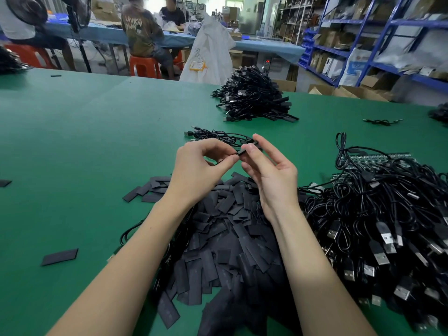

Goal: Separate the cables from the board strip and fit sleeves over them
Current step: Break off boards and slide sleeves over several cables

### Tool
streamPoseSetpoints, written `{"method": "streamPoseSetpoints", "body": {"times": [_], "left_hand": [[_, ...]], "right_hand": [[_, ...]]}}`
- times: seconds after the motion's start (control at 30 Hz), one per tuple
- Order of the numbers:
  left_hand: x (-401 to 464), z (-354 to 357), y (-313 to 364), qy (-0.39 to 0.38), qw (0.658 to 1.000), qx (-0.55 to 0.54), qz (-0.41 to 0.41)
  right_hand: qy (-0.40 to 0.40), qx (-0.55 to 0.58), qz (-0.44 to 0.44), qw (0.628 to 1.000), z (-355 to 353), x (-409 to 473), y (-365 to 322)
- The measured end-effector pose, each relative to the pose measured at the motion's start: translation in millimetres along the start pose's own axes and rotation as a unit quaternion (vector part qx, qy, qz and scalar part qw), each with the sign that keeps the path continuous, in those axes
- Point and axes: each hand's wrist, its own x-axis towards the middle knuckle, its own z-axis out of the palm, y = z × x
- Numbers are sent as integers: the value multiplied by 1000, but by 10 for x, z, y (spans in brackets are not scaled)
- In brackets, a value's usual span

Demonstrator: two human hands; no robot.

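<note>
Above a big heap of flat black sleeves (232,238), my left hand (198,170) pinches a thin black cable between thumb and fingers. My right hand (269,170) grips a black sleeve (244,149) at that cable's end, held between thumb and fingertips. The two hands meet at the sleeve. The cable trails down under my left forearm. At the right lies a tangle of black USB cables (378,214), with a green board strip (378,158) partly hidden under them.
A few sleeved cables (215,135) lie just beyond my hands, and a larger pile of cables (254,95) sits farther back. Loose sleeves (60,257) lie on the green table (84,141). People sit at a blue bench behind; shelves stand at the right.
</note>
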Motion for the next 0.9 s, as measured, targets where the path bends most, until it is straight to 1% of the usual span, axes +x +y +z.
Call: {"method": "streamPoseSetpoints", "body": {"times": [0.23,0.37,0.43,0.53,0.63,0.7,0.77,0.9], "left_hand": [[-5,0,-3,0,1000,5,2],[5,-3,0,-18,1000,-1,0],[21,-36,-14,-51,999,2,-13],[37,-125,-69,-125,991,17,-50],[42,-185,-96,-183,980,23,-72],[45,-191,-78,-192,978,9,-79],[56,-199,-48,-189,978,11,-83],[94,-213,58,-182,980,5,-79]], "right_hand": [[3,10,9,1000,9,3,24],[14,3,-12,1000,16,8,41],[25,-4,-30,999,6,19,40],[35,-27,-45,998,-31,40,30],[33,-36,-17,999,-73,58,17],[40,-66,13,997,-122,73,5],[54,-126,30,990,-178,95,-10],[58,-240,21,969,-257,124,-13]]}}
